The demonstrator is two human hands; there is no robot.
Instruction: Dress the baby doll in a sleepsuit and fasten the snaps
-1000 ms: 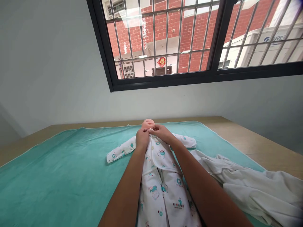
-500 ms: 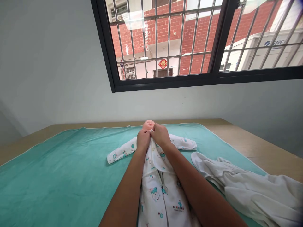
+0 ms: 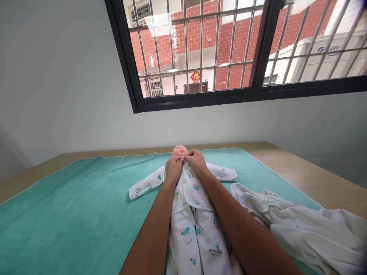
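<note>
The doll (image 3: 179,150) lies face up on the teal blanket (image 3: 86,214), the printed garment (image 3: 186,229) over its body, sleeves spread; the left hand (image 3: 174,168) pinches the collar below the chin, much as half a second ago; the right hand (image 3: 197,161), also pinching the collar just beside it, was more curled then and is now flatter, so that more of the chest print shows; the white cloth (image 3: 309,225) lies crumpled at right, unchanged.
</note>
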